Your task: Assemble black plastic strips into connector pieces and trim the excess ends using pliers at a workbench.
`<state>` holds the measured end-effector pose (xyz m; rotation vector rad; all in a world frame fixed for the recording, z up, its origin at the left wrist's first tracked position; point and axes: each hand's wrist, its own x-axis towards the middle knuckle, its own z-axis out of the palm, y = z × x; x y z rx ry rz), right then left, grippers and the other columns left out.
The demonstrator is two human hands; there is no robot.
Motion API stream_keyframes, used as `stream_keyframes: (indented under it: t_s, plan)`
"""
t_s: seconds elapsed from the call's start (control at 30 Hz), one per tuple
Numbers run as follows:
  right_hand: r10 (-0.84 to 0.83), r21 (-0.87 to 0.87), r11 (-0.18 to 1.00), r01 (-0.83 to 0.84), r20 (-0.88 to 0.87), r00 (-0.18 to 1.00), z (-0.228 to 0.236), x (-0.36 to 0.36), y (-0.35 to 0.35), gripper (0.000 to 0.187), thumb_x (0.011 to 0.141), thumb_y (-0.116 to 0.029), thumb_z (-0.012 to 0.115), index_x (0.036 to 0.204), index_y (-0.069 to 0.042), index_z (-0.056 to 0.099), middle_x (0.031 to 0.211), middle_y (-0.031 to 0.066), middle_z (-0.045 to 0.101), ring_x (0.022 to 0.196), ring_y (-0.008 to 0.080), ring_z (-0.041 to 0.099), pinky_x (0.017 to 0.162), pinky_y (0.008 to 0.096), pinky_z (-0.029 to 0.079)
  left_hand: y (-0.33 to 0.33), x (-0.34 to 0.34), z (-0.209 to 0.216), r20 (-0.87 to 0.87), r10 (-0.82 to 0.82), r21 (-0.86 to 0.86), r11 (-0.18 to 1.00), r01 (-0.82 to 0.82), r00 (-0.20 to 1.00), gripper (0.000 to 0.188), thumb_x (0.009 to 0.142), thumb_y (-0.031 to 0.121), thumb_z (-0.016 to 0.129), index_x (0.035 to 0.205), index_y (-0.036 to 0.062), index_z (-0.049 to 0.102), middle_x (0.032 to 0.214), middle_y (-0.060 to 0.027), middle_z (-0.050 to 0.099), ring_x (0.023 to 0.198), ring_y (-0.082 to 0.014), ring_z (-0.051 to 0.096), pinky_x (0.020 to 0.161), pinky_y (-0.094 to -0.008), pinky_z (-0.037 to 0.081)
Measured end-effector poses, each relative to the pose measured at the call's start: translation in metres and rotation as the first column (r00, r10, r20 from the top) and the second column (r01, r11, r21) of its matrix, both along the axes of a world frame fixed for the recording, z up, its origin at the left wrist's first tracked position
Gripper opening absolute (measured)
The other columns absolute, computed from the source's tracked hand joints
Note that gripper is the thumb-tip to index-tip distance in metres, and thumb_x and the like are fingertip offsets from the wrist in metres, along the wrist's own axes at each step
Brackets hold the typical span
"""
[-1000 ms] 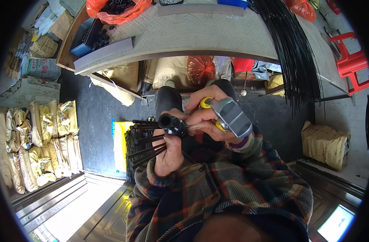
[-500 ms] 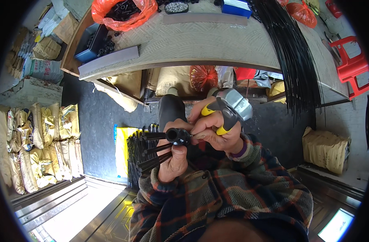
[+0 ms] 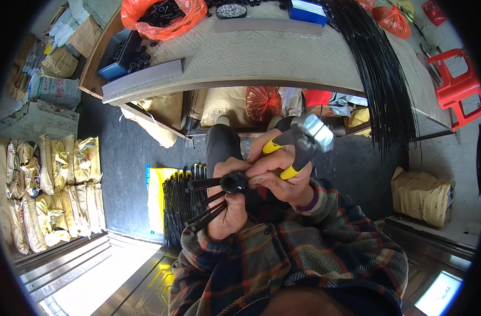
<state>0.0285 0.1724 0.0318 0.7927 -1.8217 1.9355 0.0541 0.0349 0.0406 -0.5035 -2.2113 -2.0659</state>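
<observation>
My left hand [image 3: 230, 218] is closed around a black round hub [image 3: 234, 183] with an open hole facing up. Several black rods [image 3: 202, 204] stick out from it to the left, past my fingers. My right hand [image 3: 288, 184] grips pliers [image 3: 302, 147] with black-and-yellow handles, their shiny metal head pointing up and to the right. The thumb and fingertips of that hand pinch at the hub's right side; whether something small sits between them I cannot tell. Both hands meet above my lap, in front of my plaid jacket.
Ahead stands a workbench [image 3: 272, 60] with long black rods [image 3: 374, 79] hanging over its edge, an orange bag [image 3: 196, 21] of black parts and a blue bin [image 3: 114, 63]. More rods [image 3: 180, 205] lie on a yellow bag at left. Brown sacks [image 3: 61, 189] line the left wall.
The pliers' head has tilted slightly in my right hand. The hub has turned a little toward the right and down, and the rods have shifted with it. Both hands keep their hold.
</observation>
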Motion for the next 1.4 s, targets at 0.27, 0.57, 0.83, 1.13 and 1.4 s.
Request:
stream_keyframes:
  t_s: [0.27, 0.57, 0.83, 1.13, 1.4]
  plan:
    - [-0.056, 0.138, 0.99, 0.041, 0.104, 0.993, 0.001, -0.002, -0.009, 0.022, 0.071, -0.007, 0.072, 0.091, 0.0, 0.063, 0.091, 0.0129, 0.055, 0.075, 0.0194, 0.057, 0.063, 0.0272, 0.044, -0.013, -0.008, -0.016, -0.012, 0.043, 0.046, 0.998, -0.042, 0.999, 0.053, 0.091, 0.048, 0.036, 0.102, -0.0032, 0.047, 0.086, -0.0077, 0.052, 0.073, -0.0128, 0.05, 0.068, -0.0261, 0.039]
    - [0.079, 0.9, 0.183, 0.395, -0.414, 0.907, 0.048, 0.003, 0.073, 0.022, 0.068, -0.007, 0.063, 0.089, -0.003, 0.06, 0.095, 0.0081, 0.05, 0.075, 0.0205, 0.052, 0.06, 0.0313, 0.046, -0.022, -0.011, -0.02, 0.134, -0.014, 0.176, 0.984, -0.01, 0.991, 0.061, 0.089, 0.054, 0.034, 0.103, -0.0025, 0.05, 0.08, -0.0064, 0.052, 0.07, -0.0121, 0.048, 0.067, -0.0256, 0.039]
    - [0.098, 0.838, 0.109, 0.534, -0.544, 0.833, 0.045, -0.01, 0.064, 0.024, 0.072, -0.014, 0.057, 0.093, -0.005, 0.06, 0.106, 0.0074, 0.048, 0.096, 0.0226, 0.052, 0.085, 0.0397, 0.043, -0.014, -0.008, -0.019, 0.153, 0.039, 0.095, 0.994, -0.054, 0.987, 0.066, 0.087, 0.061, 0.029, 0.099, -0.0008, 0.048, 0.079, -0.0043, 0.051, 0.068, -0.01, 0.048, 0.063, -0.0232, 0.04]
    - [0.152, 0.733, 0.025, 0.68, -0.675, 0.722, 0.05, -0.019, 0.056, 0.022, 0.081, -0.02, 0.052, 0.097, -0.006, 0.059, 0.112, 0.0068, 0.047, 0.104, 0.0237, 0.05, 0.096, 0.0465, 0.035, -0.013, -0.008, -0.023, 0.238, 0.102, 0.155, 0.978, -0.141, 0.966, 0.077, 0.079, 0.071, 0.032, 0.105, -0.0004, 0.043, 0.078, -0.0059, 0.051, 0.068, -0.0112, 0.048, 0.063, -0.0238, 0.04]
    - [0.305, 0.866, -0.027, 0.499, -0.468, 0.829, 0.057, -0.022, 0.06, 0.024, 0.076, -0.017, 0.055, 0.093, 0.0, 0.055, 0.104, 0.0124, 0.046, 0.084, 0.0262, 0.05, 0.072, 0.0391, 0.043, -0.014, -0.003, -0.026, 0.172, 0.108, 0.023, 0.993, -0.114, 0.979, 0.081, 0.08, 0.071, 0.024, 0.112, -0.001, 0.043, 0.073, -0.0049, 0.05, 0.062, -0.0106, 0.047, 0.059, -0.0238, 0.041]
